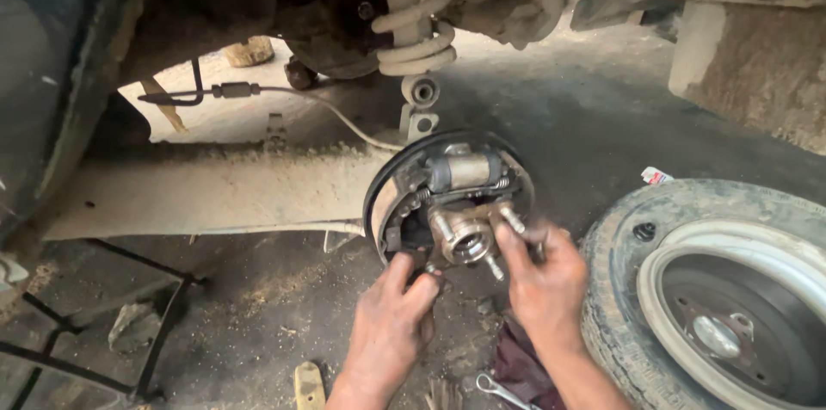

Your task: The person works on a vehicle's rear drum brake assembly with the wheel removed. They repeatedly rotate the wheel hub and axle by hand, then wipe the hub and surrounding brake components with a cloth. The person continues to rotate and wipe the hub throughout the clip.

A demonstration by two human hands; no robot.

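A drum brake assembly (447, 195) with bare backing plate, brake shoes and a wheel hub (469, 238) with studs hangs under a raised car. My left hand (391, 324) pinches something small at the lower edge of the assembly, below the hub; what it is stays hidden by the fingers. My right hand (542, 277) presses on the hub's right side, thumb against a stud, fingers around a dark metal part I cannot identify.
A removed wheel with tyre (714, 289) lies flat at the right. A coil spring and shock (413, 23) rise above the brake. A dusty axle beam (215, 191) runs left. A spanner (499, 390), a red rag (516, 358) and a wooden handle (308, 384) lie on the ground.
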